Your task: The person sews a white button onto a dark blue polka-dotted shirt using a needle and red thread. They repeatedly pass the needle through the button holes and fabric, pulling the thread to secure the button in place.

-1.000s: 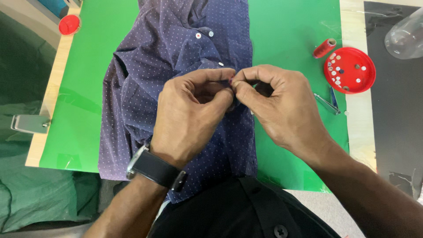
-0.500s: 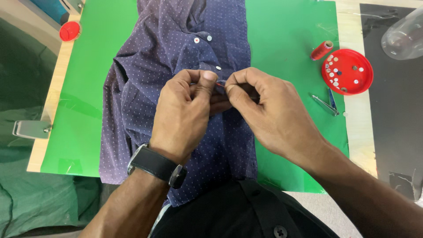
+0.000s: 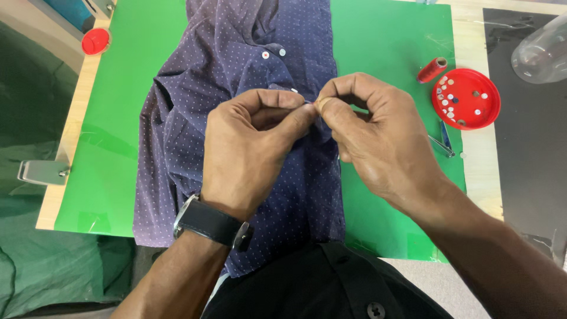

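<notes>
Since half a second ago your hands have closed back together: your right hand (image 3: 378, 139) has slid left so its thumb and forefinger now pinch right against the fingertips of your left hand (image 3: 251, 150), where before there was a little gap with a bit of red showing between them. Both hands are curled nearly shut in a pinch on the front strip of the shirt (image 3: 177, 136), about the middle of the green mat (image 3: 106, 118). Whatever tiny thing sits in that pinch, needle, thread or button, is too small and too covered to make out, so I can't say which hand actually has it. The dotted navy shirt lies spread down the middle of the mat, its lower end hanging over the near edge toward you. As for progress: two white buttons (image 3: 273, 54) already sit on the strip further up toward the far edge, and another (image 3: 293, 90) peeks out just above your fingertips, so my guess is you're mid-way on this one, not finished. The thread spool (image 3: 432, 69) is over by the mat's right edge, touching nothing, with the red lid of spare buttons (image 3: 466, 98) just beside it on the bench, and the small snips (image 3: 440, 140) lie near your right knuckles. Plenty of spares left in that lid, and the snips look untouched.
</notes>
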